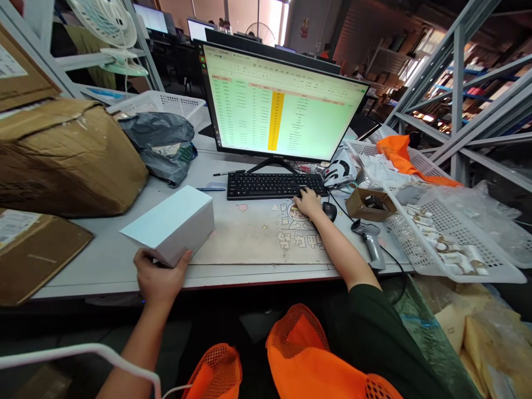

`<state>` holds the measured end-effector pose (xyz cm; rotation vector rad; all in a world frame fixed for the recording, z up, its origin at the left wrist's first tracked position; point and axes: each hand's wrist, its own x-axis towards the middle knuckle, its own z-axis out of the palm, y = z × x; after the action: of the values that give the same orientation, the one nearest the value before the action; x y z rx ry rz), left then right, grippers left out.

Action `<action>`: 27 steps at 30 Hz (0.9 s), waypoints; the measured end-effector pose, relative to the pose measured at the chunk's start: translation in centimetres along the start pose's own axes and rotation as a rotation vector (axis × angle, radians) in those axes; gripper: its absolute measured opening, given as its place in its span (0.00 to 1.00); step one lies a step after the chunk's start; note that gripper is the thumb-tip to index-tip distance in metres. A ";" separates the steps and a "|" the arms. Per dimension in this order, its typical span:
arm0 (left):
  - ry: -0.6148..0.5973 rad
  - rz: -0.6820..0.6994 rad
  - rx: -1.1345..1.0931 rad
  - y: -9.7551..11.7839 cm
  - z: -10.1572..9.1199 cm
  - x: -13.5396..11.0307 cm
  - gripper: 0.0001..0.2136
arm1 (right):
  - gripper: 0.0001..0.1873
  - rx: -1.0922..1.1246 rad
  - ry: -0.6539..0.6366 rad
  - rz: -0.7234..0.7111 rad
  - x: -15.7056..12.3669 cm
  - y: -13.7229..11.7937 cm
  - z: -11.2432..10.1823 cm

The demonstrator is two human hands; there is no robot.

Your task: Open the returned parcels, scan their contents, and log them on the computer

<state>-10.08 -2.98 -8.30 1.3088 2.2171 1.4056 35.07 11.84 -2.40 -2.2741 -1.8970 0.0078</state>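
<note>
Head-camera view, looking down at a grey desk (pixel 103 249) in a warehouse. At lower left of the frame I see the left hand (pixel 160 277) closed around the near end of a plain white box (pixel 170 224), thumb up one side and fingers tucked beneath. The box sits at the desk's front edge, left of centre, its lid shut. In the middle of the frame the right hand (pixel 308 202) holds nothing; its fingers rest spread on the right end of a black keyboard (pixel 270 184).

As far as I can judge, typing is under way while the box waits in hand, unopened and not let go. Above the keyboard a monitor (pixel 278 105) shows a green spreadsheet (the text is too small to read). A mouse (pixel 330 210) lies just beside the right hand, and a grey scanner (pixel 371 238) lies untouched nearby.

A dented cardboard carton (pixel 66 155) and a grey plastic bag (pixel 160 144) crowd the left of the frame. A white basket (pixel 494 271) of small packets fills the right. Only the worn mat (pixel 249 233) between the hands is open space.
</note>
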 end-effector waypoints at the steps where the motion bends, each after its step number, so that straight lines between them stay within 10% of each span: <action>1: 0.003 -0.003 0.002 0.0 0.0 0.0 0.44 | 0.32 -0.005 0.015 -0.001 -0.2 0.0 0.2; 27: 0.017 0.010 0.014 -0.1 0.3 -0.2 0.46 | 0.31 0.124 0.036 0.011 0.1 0.2 0.3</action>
<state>-9.82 -2.94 -8.58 1.3193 2.2384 1.4118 35.23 11.99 -2.69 -2.1882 -1.8132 0.0835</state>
